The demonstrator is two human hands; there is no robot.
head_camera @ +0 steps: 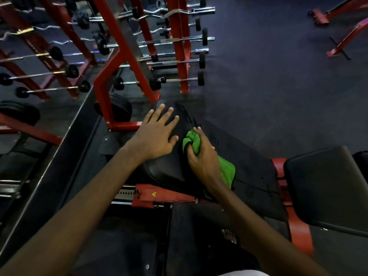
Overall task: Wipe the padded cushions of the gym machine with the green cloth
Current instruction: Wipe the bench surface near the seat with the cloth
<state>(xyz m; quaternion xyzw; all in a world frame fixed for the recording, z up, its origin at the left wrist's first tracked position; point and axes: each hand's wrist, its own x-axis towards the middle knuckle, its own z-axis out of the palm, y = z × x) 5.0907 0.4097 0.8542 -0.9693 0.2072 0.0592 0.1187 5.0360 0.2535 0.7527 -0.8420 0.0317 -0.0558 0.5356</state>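
Observation:
A black padded cushion (169, 174) of a red-framed gym machine lies in the middle of the view. My left hand (157, 134) rests flat on its upper part with the fingers spread and straight. Just to the right, my right hand (203, 156) grips a bunched green cloth (226, 170) and holds it against the cushion's right side; part of the cloth hangs out below the hand. A second black cushion (326, 188) sits at the right, apart from both hands.
The machine's red frame (159, 196) runs under the cushion. A red rack (179, 46) with several barbells stands behind, and a mirror edge (59, 152) runs along the left. Dark floor (268, 86) spreads to the right. A bare foot (229, 236) shows below.

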